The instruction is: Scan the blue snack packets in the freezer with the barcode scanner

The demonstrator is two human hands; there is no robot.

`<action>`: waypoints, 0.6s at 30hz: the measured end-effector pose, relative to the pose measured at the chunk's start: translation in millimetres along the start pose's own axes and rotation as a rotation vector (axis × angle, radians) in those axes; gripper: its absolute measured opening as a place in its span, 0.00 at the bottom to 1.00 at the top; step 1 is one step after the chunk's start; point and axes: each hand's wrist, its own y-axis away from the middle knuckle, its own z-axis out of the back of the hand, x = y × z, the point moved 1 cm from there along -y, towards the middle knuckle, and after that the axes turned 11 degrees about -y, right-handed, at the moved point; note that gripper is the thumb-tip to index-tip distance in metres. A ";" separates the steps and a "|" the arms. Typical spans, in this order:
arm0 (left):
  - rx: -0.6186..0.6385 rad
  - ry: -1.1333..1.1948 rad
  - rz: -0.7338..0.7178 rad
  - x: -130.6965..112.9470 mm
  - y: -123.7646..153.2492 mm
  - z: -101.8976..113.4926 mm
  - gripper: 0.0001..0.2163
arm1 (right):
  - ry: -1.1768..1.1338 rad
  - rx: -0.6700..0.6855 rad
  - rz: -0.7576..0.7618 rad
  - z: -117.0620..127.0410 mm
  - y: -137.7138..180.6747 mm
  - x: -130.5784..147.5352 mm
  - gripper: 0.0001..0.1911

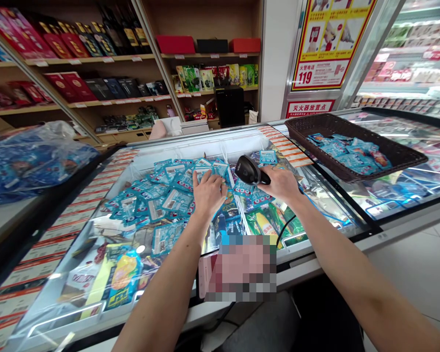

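My right hand [279, 184] grips the handle of a black barcode scanner [247, 169]. The scanner's head tilts toward the left, over the glass-topped freezer. My left hand [209, 191] rests on a spread pile of small blue snack packets [178, 201], fingers apart; its fingertips touch the packets near the pile's right end. Many packets lie with their barcodes facing up. A few more blue packets [267, 157] lie beyond the scanner. From the right hand a thin black cable [284, 230] hangs down.
A dark woven basket [352, 168] with blue packets stands on the freezer to the right. At left lies a clear plastic bag [33, 164] of blue packets. A pixelated phone-like object [242, 266] sits at the front edge. Shelves [106, 59] of boxes and bottles stand behind.
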 end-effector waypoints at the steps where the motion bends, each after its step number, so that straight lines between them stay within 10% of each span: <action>1: -0.013 -0.011 0.009 -2.0 0.2 1.8 0.15 | 0.002 0.001 -0.007 0.2 -0.1 0.0 0.19; 18: 0.139 0.083 -0.218 -11.7 -3.8 -1.0 0.21 | 0.042 -0.015 -0.084 -2.2 -3.8 -5.1 0.21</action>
